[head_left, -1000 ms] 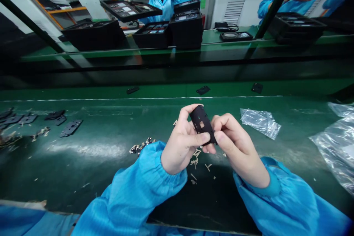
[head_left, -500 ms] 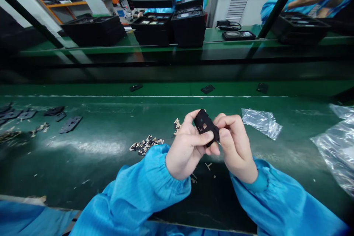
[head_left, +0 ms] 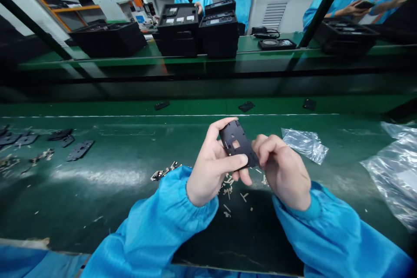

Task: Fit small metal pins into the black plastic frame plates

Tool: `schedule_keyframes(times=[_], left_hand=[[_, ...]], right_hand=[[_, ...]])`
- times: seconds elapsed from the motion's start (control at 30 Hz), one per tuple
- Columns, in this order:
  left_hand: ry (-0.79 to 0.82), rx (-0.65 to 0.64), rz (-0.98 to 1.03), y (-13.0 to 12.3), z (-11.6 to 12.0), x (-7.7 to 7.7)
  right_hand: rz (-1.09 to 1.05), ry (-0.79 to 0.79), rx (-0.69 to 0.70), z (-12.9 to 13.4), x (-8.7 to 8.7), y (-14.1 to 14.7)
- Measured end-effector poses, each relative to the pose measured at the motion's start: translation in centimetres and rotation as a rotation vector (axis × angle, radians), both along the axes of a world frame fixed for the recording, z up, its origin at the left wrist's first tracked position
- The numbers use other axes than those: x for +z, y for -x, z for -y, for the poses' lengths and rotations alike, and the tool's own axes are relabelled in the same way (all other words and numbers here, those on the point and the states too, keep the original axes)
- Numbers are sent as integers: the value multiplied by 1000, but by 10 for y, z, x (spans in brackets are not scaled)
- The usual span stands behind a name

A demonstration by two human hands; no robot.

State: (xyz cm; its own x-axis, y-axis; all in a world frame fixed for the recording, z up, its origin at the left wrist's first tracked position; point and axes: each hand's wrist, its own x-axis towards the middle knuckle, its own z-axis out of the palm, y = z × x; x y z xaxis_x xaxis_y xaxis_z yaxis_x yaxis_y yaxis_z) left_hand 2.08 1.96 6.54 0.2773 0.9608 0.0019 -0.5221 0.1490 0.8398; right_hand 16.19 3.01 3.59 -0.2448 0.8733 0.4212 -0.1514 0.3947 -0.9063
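My left hand [head_left: 208,165] grips a thin black plastic housing [head_left: 235,137] with a square cut-out through which skin shows. The thumb lies across its lower end and the fingers wrap behind. At the housing's lower right edge is my right hand [head_left: 283,167], its fingers curled in a pinch; what they hold, if anything, is hidden. Small pale strips and scraps [head_left: 228,191] lie on the green bench below the hands. By the left sleeve is a pile of small dark and tan parts [head_left: 163,173], partly covered by the sleeve.
Several black housings [head_left: 81,150] lie at the left. Clear plastic bags [head_left: 306,144] lie at the right. Three small black pieces, one being a dark panel [head_left: 246,106], lie along the far strip. Black trays [head_left: 218,37] stack on the raised shelf, with co-workers in blue behind.
My left hand has turned the housing flatter towards me and moved slightly up and left. My right fingers have curled further inward. Behind the shelf, a co-worker's raised tray now rests on the stack.
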Motion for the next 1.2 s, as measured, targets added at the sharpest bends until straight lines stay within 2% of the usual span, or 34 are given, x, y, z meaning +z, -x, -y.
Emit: schedule_keyframes(times=[0.13, 0.23, 0.4, 0.63, 0.8, 0.9, 0.93, 1.0, 1.07, 1.1, 1.2], left_hand=[[-111, -23, -112, 4, 2, 2], [-149, -3, -163, 5, 4, 3], [-158, 35, -193, 4, 5, 3], [-161, 96, -221, 2, -4, -8], [-187, 102, -262, 1, -8, -13], [-199, 109, -341, 5, -19, -19], [-219, 132, -422, 8, -28, -23], [-303, 218, -743, 15, -56, -34], [-394, 323, -1370, 23, -92, -47], [-395, 343, -1500, 28, -111, -53], [-370, 366, -1713, 44, -161, -71]], right_hand=[[73, 103, 209, -3, 13, -9], [156, 104, 234, -4, 17, -12], [348, -48, 171, -4, 17, -10], [537, -318, -89, -8, 10, -3], [619, -384, -150, -13, 0, 1], [698, -315, -200, -21, -6, 2], [756, -249, -201, -24, -8, 2], [885, -109, -182, -31, -9, 1], [976, -42, -167, -35, -10, 0], [1000, -41, -166, -36, -10, 0], [1057, -67, -147, -34, -11, 2]])
